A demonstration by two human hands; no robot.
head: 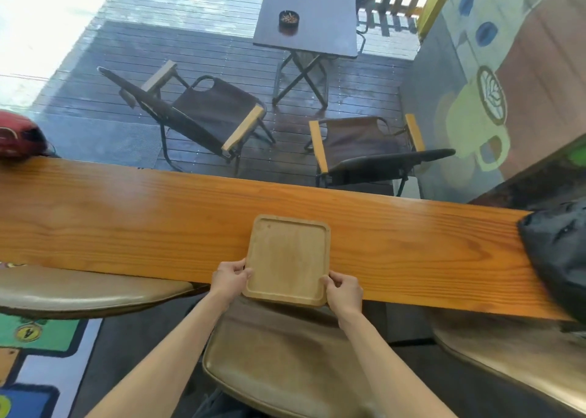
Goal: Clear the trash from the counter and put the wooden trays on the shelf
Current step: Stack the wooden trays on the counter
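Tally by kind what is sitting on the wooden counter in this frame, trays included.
Wooden tray: 1, held by both hands
Black bag: 1, at the right end
Red item: 1, at the left end, kind unclear
Total: 3

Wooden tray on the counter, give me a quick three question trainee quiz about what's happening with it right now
1. True or false: the wooden tray has trash lying in it.
2. Which hands grip the tray? A) left only B) right only C) both
3. Fill in: the tray's near edge sticks out past the front of the ____.

Key:
1. False; the tray looks empty.
2. C; the left hand and right hand each pinch a near corner.
3. counter; the near edge overhangs it, above a stool seat.
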